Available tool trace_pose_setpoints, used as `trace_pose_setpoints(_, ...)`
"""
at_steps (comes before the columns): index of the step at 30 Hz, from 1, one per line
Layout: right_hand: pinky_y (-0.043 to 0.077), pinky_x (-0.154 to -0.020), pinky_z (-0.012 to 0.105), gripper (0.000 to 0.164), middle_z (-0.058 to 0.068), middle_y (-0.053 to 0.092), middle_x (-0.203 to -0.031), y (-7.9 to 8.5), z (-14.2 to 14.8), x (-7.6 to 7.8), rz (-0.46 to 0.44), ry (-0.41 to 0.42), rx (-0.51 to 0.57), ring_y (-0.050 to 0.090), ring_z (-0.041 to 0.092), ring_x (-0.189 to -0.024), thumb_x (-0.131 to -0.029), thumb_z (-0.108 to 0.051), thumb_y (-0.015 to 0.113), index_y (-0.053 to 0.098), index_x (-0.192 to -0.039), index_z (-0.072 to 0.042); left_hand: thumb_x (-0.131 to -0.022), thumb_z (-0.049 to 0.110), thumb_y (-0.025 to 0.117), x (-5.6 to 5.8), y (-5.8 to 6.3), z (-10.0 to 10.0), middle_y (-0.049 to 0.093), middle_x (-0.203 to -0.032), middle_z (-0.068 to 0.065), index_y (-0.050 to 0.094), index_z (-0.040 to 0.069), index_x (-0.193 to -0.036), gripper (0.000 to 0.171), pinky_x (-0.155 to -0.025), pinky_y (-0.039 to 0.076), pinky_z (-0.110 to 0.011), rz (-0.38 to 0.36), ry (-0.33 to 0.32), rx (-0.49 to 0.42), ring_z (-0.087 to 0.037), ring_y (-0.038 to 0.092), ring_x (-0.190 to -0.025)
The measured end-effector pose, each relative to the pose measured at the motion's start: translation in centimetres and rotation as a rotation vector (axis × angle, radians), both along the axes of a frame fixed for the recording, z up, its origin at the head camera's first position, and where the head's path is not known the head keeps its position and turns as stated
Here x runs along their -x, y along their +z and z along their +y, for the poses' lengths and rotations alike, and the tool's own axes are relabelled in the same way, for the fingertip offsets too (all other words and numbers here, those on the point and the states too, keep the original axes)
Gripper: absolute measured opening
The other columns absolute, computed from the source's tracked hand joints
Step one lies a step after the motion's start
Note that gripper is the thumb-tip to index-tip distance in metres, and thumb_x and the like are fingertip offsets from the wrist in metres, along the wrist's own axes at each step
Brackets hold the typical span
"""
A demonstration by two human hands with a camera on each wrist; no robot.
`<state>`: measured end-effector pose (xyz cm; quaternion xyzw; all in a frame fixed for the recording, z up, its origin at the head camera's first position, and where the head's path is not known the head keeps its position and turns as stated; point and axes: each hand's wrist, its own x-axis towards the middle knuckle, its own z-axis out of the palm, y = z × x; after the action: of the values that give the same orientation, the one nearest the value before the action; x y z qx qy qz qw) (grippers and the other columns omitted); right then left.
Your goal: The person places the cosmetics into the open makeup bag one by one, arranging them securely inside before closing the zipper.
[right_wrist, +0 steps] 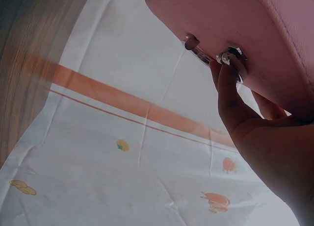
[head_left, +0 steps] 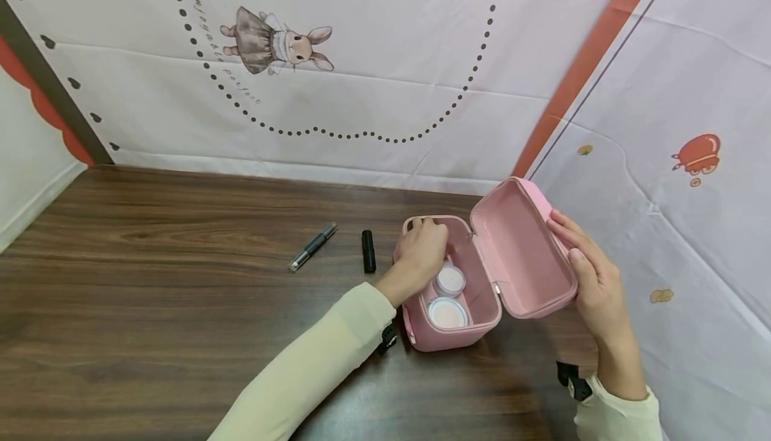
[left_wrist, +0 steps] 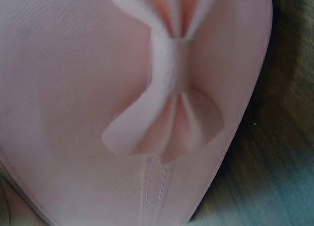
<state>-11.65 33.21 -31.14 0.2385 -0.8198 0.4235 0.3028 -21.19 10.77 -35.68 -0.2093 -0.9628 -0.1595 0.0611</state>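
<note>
A pink cosmetic case (head_left: 454, 340) stands on the table with its lid (head_left: 530, 253) swung up to the right. My left hand (head_left: 421, 250) reaches into the case's far left corner; its fingertips are hidden, and I cannot tell whether they hold anything. Two round white compacts (head_left: 448, 312) lie in the case near that hand. My right hand (head_left: 593, 280) grips the lid by its right side. In the right wrist view, fingers lie beside the metal handle fittings (right_wrist: 230, 55) on the lid's outside. A pink bow (left_wrist: 171, 79) on the case fills the left wrist view.
Left of the case, a black tube (head_left: 369, 251) and a dark slim pen-like stick (head_left: 313, 247) with a clear end lie on the wooden table (head_left: 150, 294). Printed white cloth (head_left: 373, 39) hangs behind the table and along its right side.
</note>
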Motion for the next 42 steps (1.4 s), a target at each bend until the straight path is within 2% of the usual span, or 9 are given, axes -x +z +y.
trace_pose_setpoints(5,0.029,-0.106,0.026,0.036,0.024,0.049,-0.136,-0.1,0.0,-0.1,-0.003,-0.004,0.002,0.041,0.028,-0.131,-0.095,0.005,0.035,0.057,-0.125,0.01,-0.09,0.011,0.062,0.0,-0.2,0.1,0.064,-0.103,-0.016,0.073,0.01,-0.091,0.011,-0.065,0.053,-0.037,0.022,-0.021,0.05,-0.031,0.058,-0.098)
trace_pose_setpoints(10,0.029,-0.106,0.026,0.037,0.025,0.048,-0.136,-0.2,0.0,-0.2,0.004,-0.004,0.004,0.041,0.028,-0.131,-0.095,0.006,0.035,0.056,-0.124,0.012,-0.093,0.011,0.057,-0.2,-0.3,0.4,0.061,-0.107,-0.02,0.074,0.011,-0.099,0.018,-0.059,0.053,-0.036,0.049,-0.01,0.115,-0.032,0.058,-0.099)
trace_pose_setpoints(18,0.029,-0.106,0.025,0.037,0.025,0.049,-0.135,0.0,0.0,-0.2,0.004,-0.012,0.008,0.042,0.028,-0.131,-0.095,0.005,0.034,0.056,-0.124,0.011,-0.093,0.015,0.06,-0.3,-0.5,1.0,0.067,-0.099,-0.012,0.076,0.017,-0.096,0.016,-0.057,0.052,-0.035,0.137,0.003,0.239,-0.029,0.059,-0.093)
trace_pose_setpoints(25,0.029,-0.106,0.025,0.036,0.024,0.049,-0.135,0.0,0.0,-0.2,0.0,-0.023,0.006,0.042,0.028,-0.131,-0.095,0.005,0.035,0.057,-0.124,0.011,-0.092,0.011,0.06,-0.2,-0.7,1.2,0.065,-0.083,-0.008,0.075,0.017,-0.09,0.016,-0.049,0.05,-0.032,0.153,-0.025,0.215,-0.019,0.065,-0.072)
trace_pose_setpoints(30,0.029,-0.106,0.025,0.036,0.025,0.049,-0.135,0.1,-0.1,-0.2,0.0,-0.026,0.003,0.042,0.028,-0.131,-0.096,0.005,0.035,0.057,-0.124,0.011,-0.092,0.012,0.06,-0.1,-0.6,1.2,0.068,-0.086,-0.006,0.075,0.017,-0.091,0.016,-0.051,0.051,-0.031,0.138,-0.036,0.202,-0.019,0.066,-0.076)
trace_pose_setpoints(38,0.03,-0.106,0.026,0.036,0.024,0.049,-0.136,0.1,-0.2,-0.1,-0.01,-0.019,0.006,0.041,0.029,-0.131,-0.096,0.004,0.035,0.057,-0.124,0.01,-0.093,0.008,0.058,0.4,-0.5,1.0,0.068,-0.086,-0.003,0.075,0.017,-0.087,0.019,-0.052,0.052,-0.032,0.097,-0.016,0.155,-0.018,0.066,-0.078)
trace_pose_setpoints(42,0.029,-0.106,0.026,0.037,0.023,0.049,-0.136,0.0,-0.1,0.0,-0.012,-0.016,0.003,0.041,0.029,-0.131,-0.096,0.003,0.036,0.057,-0.125,0.009,-0.093,0.011,0.058,0.5,-0.6,0.8,0.068,-0.086,-0.002,0.074,0.018,-0.085,0.019,-0.053,0.052,-0.033,0.077,-0.041,0.141,-0.018,0.066,-0.079)
